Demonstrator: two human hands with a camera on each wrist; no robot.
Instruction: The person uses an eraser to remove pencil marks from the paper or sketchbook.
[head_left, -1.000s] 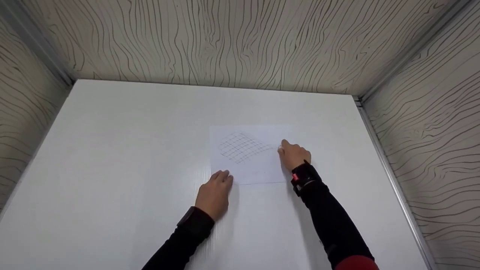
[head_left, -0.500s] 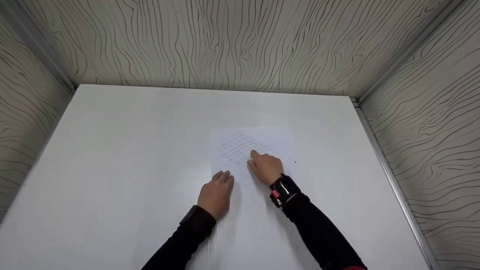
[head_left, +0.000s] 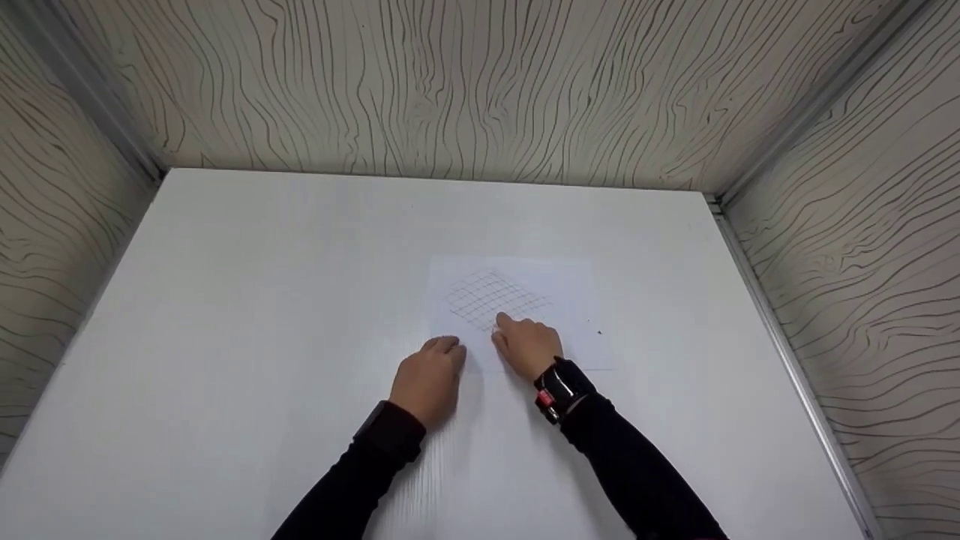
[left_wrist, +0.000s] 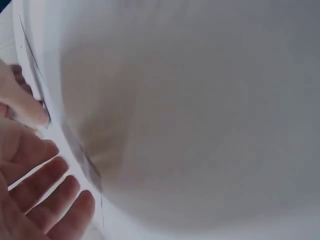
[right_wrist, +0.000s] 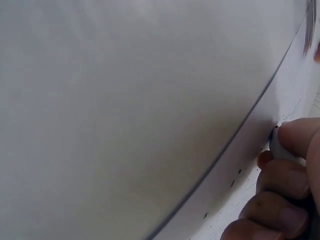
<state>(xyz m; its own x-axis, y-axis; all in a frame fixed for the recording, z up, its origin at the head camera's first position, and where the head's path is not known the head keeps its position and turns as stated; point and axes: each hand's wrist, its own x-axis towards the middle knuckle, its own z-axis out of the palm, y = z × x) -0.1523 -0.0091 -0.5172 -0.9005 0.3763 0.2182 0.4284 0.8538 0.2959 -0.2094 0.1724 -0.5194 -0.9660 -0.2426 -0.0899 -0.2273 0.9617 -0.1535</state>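
On the paper (head_left: 574, 285), likely flimsy, the left hand (head_left: 429, 379) rests loosely at the near-left corner, a good hold; the right hand (head_left: 529, 346) pinches an eraser (right_wrist: 278, 146).

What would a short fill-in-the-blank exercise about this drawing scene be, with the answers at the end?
1. The paper lies on a table whose top is coloured ____.
2. While the right hand pinches a small pale object, the left hand rests by the paper's near ____ corner.
3. Both forearm sleeves are mainly ____.
4. The one bright colour on the right wristband is ____.

Missing words: white; left; black; red.
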